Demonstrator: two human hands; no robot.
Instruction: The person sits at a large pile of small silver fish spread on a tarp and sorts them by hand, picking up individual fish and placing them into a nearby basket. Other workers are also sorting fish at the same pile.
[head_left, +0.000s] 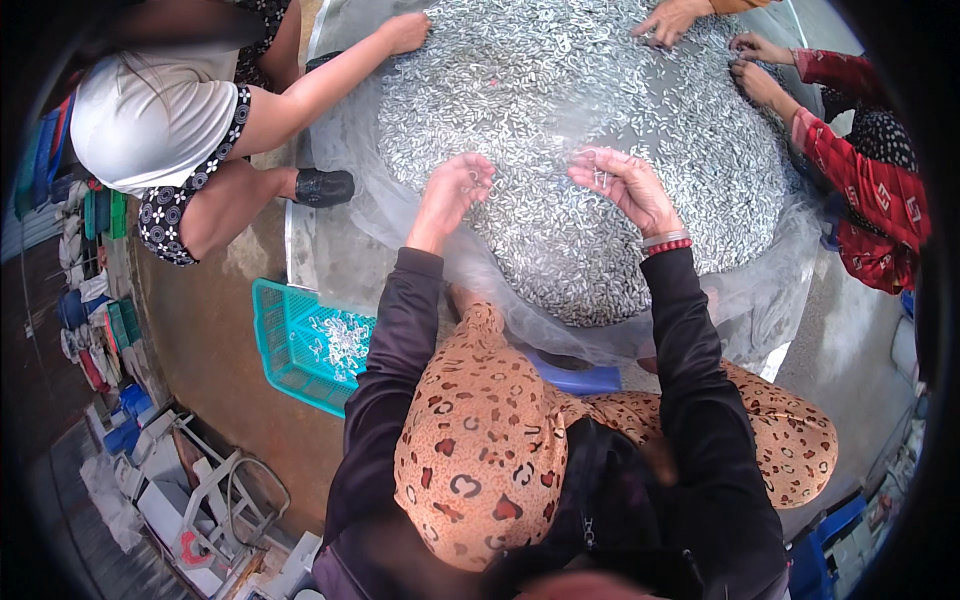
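Note:
A broad layer of tiny silvery fish [600, 270] lies spread on a pale sheer net [400, 225]. Over its near part, my left hand [460, 192] is held up with curled fingers; a small pale bit shows near the fingertips, too small to name. To the right of it, my right hand [628, 188] has thumb and fingers drawn together round a few small silvery fish. Red beads and a bangle circle that wrist. Both hands are apart from each other, above the layer.
A turquoise basket [275, 350] with white curved pieces stands on the ground by my left knee. At left a person in a white top [150, 130] reaches into the fish. Other people's hands [765, 85] work at the far right. A purple-blue stool [580, 378] shows below the net.

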